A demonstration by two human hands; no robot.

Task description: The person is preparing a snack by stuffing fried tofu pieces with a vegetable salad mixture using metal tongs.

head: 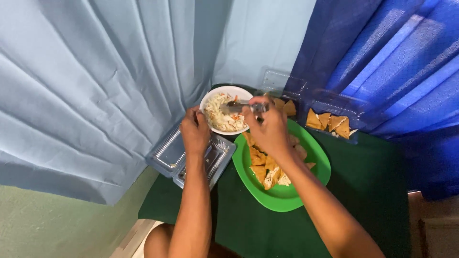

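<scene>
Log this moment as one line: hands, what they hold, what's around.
left hand: steadies white bowl | right hand: holds spoon in slaw | green plate: sandwich triangles

Soft, even indoor light, brightest on the pale curtain (95,86) and dimmer to its right; faint shadows, no glare, slight blur, bent edges.

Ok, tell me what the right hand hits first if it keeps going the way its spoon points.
The right hand points its spoon into the white bowl; it would likely meet the slaw first.
</scene>
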